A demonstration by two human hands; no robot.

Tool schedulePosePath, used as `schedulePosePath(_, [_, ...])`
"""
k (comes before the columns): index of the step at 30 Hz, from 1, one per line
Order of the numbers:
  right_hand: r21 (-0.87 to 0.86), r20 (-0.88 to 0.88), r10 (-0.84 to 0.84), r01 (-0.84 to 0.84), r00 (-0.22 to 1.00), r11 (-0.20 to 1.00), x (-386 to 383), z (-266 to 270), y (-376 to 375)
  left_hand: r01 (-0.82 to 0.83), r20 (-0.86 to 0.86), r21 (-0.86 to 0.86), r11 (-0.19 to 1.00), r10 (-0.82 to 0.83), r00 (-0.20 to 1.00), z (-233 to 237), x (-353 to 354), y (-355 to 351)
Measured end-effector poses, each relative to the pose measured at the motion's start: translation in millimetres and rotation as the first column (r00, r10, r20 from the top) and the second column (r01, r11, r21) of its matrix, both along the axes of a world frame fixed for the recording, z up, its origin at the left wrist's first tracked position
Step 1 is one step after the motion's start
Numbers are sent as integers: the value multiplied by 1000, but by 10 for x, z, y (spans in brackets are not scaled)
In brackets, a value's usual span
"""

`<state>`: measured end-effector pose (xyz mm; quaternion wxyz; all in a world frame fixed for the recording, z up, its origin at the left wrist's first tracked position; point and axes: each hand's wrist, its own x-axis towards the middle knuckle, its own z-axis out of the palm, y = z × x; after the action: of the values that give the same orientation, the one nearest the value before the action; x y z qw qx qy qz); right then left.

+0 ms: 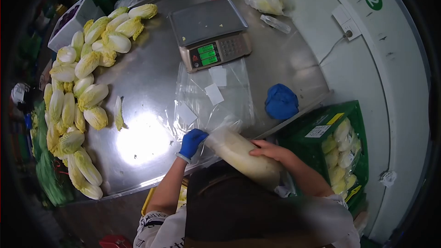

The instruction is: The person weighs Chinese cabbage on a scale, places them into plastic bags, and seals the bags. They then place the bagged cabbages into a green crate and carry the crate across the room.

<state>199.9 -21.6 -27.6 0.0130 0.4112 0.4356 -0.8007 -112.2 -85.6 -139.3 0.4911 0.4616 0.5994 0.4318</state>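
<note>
- One filled clear bag (243, 156) is held at the near edge of the surface (138, 87), with pale produce inside.
- Its side is clasped by the bare right hand (268, 150); its upper left end is pinched by the blue-gloved left hand (193, 143).
- Beyond the hands, flat clear bags (234, 87) are laid out, too overlapped to be counted, with three white slips (214, 93) on top.
- One scale (209, 32) is set behind them, three green readouts lit.
- One blue bundle (281, 102) is placed to the right.
- Over twenty cabbages (93, 95) are heaped at left, one loose leaf (119, 114) beside them.
</note>
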Motion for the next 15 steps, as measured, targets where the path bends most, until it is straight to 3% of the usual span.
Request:
schedulePosePath(4, [-202, 225, -34, 80, 974, 976, -160, 45, 1, -80, 148, -31, 996, 83, 985, 27, 36, -35])
schedulePosePath(5, [-181, 240, -59, 105, 969, 978, -165, 14, -15, -103, 145, -26, 994, 106, 984, 49, 56, -39])
schedulePosePath(8, [-118, 239, -99, 130, 966, 984, -207, -23, -88, -37, -204, 266, 963, 94, 974, 239, 227, 35])
schedulePosePath(9, [-92, 206, -83, 104, 975, 990, -292, 55, -69, -45, -274, 381, 923, 159, 949, 347, 354, 77])
schedulePosePath(10, [-63, 171, -66, 77, 983, 995, -373, 105, -62, -163, -200, 406, 899, 261, 944, 403, 499, 113])
schedulePosePath(12, [-12, 127, -134, 137, 983, 990, -497, 53, -56, -142, -253, 488, 861, 295, 922, 795, 662, 195])
schedulePosePath(14, [31, 66, -243, 241, 968, 970, -576, -41, -98, 113, -333, 594, 796, 116, 936, 1019, 858, 189])
schedulePosePath(15, [56, 31, -312, 310, 950, 949, -589, -96, -108, 309, -408, 577, 756, -61, 911, 1190, 883, 160])
